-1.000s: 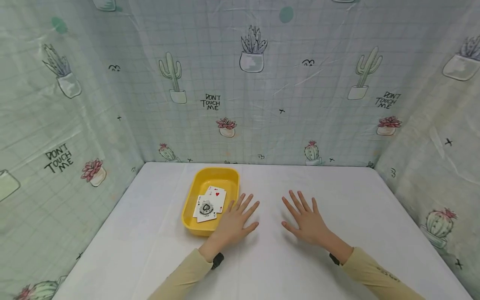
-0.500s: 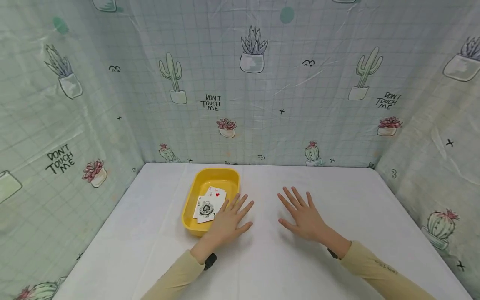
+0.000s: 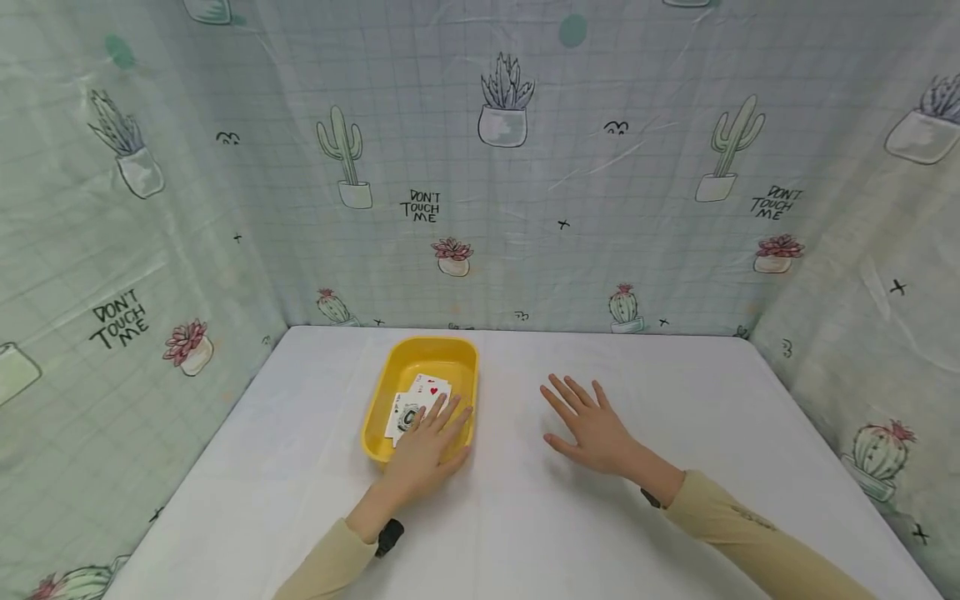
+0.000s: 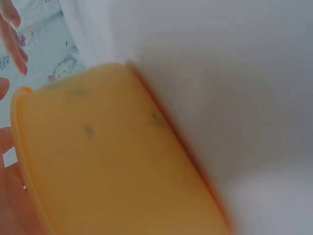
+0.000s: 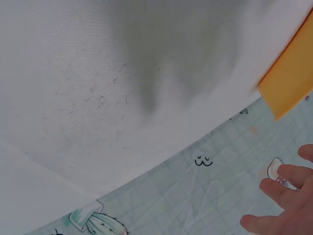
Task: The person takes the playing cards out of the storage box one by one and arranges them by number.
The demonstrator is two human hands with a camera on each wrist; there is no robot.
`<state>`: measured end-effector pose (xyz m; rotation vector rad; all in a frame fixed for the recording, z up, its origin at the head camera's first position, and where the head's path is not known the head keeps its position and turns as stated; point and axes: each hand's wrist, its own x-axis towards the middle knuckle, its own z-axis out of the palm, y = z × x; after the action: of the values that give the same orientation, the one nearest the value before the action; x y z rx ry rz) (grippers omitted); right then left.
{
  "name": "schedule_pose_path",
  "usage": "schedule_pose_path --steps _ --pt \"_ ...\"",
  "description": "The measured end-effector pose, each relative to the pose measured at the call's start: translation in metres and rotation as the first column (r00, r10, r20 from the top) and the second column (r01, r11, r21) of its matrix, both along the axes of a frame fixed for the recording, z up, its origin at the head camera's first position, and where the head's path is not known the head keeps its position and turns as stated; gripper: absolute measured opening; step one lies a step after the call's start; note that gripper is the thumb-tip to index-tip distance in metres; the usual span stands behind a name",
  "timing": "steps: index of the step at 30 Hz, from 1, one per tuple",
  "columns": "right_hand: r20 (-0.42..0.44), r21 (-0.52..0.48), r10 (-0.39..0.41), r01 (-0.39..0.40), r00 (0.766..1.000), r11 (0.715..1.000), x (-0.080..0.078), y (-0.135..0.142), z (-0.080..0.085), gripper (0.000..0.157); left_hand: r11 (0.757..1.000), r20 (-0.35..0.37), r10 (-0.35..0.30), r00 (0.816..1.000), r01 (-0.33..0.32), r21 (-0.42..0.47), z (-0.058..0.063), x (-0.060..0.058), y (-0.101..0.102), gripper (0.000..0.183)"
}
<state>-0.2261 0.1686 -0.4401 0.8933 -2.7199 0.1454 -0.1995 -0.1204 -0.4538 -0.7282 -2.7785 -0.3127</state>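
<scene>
A yellow tray (image 3: 375, 400) stands left of the table's middle, holding several playing cards (image 3: 428, 384), an ace of spades and a heart card among them. Over the tray's near right part is my left hand (image 3: 420, 458), fingers spread and straight, partly covering the cards. In the left wrist view the outer wall of the yellow tray (image 4: 112, 147) fills much of the frame, with my fingers beyond its rim. My right hand (image 3: 592, 429) hovers over the white table to the right of the tray, fingers spread, holding nothing.
The white table (image 3: 660, 533) meets a patterned curtain (image 3: 555, 250) at the back, printed with cacti. More of this cloth hangs along the left and right sides. Each wrist wears a dark strap, such as the left one (image 3: 389, 537).
My left hand has moved left and slightly nearer, from the tray's right edge to over the cards. My right hand has drifted a little left. The tray and cards stay put.
</scene>
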Motion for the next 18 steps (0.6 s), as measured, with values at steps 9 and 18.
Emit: schedule_pose_path --steps 9,18 --pt "0.063 -0.020 0.005 -0.004 0.998 1.000 -0.009 -0.022 0.001 0.065 0.985 0.060 0.137 0.989 -0.143 0.095 -0.008 0.002 -0.045 0.055" --pt "0.120 -0.049 0.033 -0.028 0.992 0.998 -0.023 -0.051 0.006 0.063 0.968 0.105 0.223 0.969 -0.233 0.094 -0.013 -0.001 -0.078 0.059"
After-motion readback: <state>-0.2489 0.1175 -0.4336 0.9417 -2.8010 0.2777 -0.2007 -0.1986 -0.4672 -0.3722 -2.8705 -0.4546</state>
